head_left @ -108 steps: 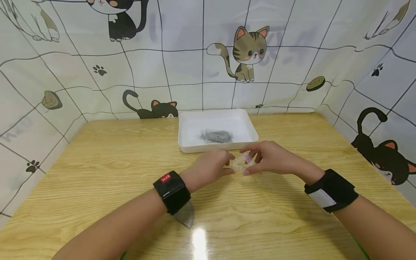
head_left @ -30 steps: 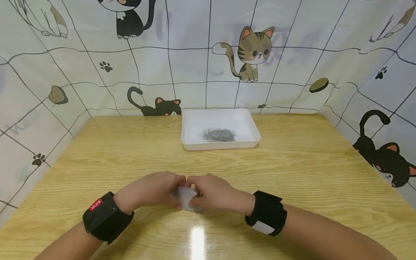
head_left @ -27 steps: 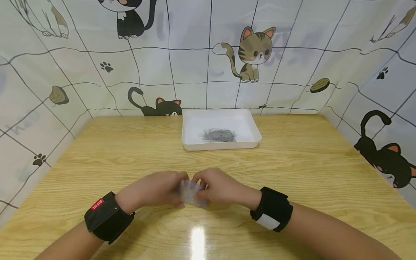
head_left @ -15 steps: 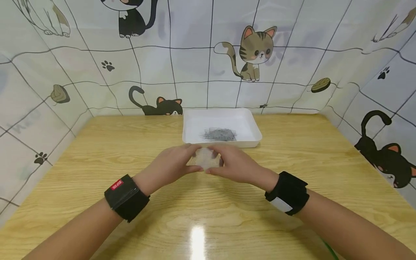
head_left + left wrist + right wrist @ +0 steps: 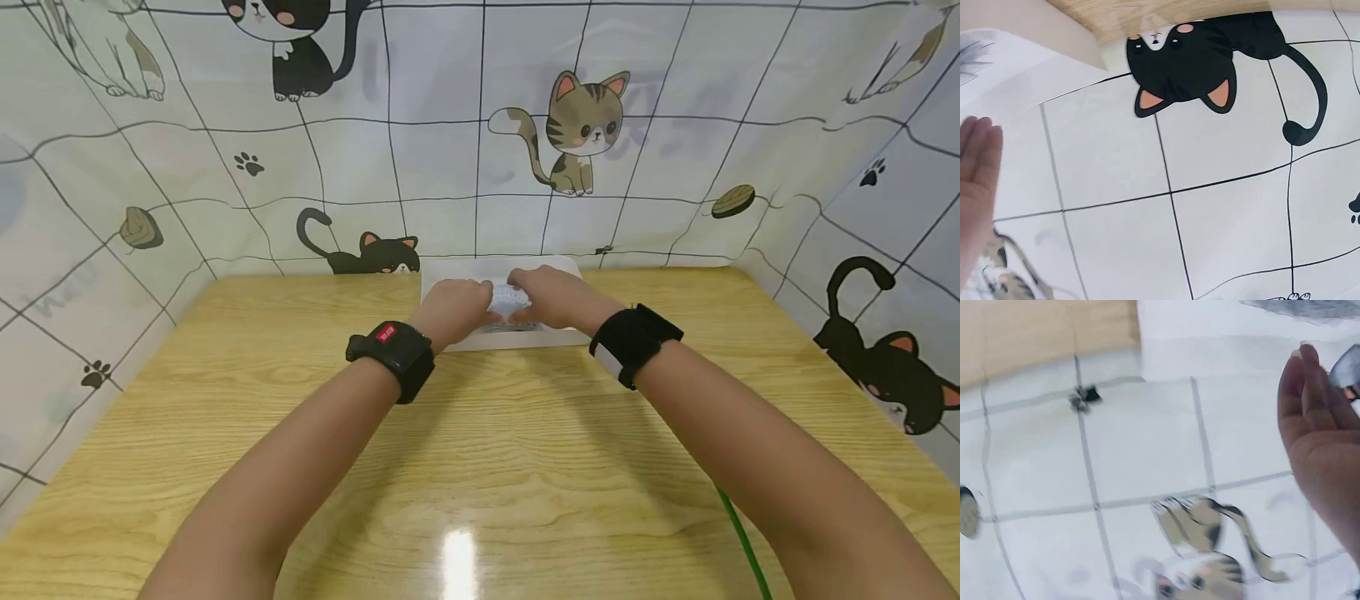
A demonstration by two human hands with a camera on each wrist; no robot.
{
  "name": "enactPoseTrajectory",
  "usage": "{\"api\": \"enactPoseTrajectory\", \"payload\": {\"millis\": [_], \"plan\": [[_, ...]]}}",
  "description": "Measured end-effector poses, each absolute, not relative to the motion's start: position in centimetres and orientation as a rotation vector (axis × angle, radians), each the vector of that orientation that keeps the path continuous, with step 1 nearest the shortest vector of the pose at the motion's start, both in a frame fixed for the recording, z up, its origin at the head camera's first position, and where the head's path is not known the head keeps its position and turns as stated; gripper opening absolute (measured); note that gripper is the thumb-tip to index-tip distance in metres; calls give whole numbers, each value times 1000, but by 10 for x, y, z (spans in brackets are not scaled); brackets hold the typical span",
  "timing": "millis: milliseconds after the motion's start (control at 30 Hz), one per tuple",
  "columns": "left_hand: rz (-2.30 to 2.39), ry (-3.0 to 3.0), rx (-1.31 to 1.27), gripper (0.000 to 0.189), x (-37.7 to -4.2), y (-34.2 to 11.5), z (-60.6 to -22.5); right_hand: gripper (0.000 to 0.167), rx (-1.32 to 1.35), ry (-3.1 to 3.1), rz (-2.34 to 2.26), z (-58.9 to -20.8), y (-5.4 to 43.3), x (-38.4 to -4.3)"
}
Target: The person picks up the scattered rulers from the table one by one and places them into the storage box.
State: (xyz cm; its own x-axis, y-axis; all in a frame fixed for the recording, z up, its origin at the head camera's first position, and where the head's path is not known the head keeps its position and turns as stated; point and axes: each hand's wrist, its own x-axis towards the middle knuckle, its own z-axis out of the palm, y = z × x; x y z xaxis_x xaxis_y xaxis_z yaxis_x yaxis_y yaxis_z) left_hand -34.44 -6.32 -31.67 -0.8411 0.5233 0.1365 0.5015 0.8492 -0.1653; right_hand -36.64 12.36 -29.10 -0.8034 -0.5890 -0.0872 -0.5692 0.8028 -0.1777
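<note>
A small bluish-white, translucent packet [image 5: 509, 300] is held between the two hands above the white tray [image 5: 551, 338]. My left hand [image 5: 455, 310] grips its left side, and my right hand [image 5: 555, 297] pinches the right side. In the right wrist view, a bluish edge of the packet [image 5: 1346, 367] shows beside the right hand [image 5: 1322, 419]. The left wrist view catches only the fingers [image 5: 982, 153] of the left hand, without the packet. Beneath the hands, a grey, thin, see-through pile [image 5: 512, 327] lies in the tray, mostly hidden.
The wooden table [image 5: 480, 433] runs up to a cat-print cloth [image 5: 420, 158] hung behind and at the sides. The tray stands at the table's back edge. A green cord [image 5: 742, 542] shows under the right forearm. Black bands [image 5: 397, 358] circle both wrists.
Both hands have carried the packet from the near table forward and to the right, over the tray. Earlier they handled it low on the table, turning it between the fingers.
</note>
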Motion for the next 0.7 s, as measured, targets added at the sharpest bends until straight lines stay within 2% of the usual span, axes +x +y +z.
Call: {"api": "enactPoseTrajectory", "payload": {"millis": [133, 333, 533, 700], "plan": [[121, -3064, -757, 39, -371, -61, -323, 60, -893, 2723, -306, -304, 122, -392], [-45, -3201, -672, 39, -384, -62, -337, 57, -896, 2690, -267, -319, 114, -403], [-19, -3177, -646, 39, -382, -64, -346, 58, -886, 2692, -281, -324, 113, -402], [-23, -3141, -638, 43, -363, -67, -333, 55, -935, 2750, -409, -325, 128, -390]]}}
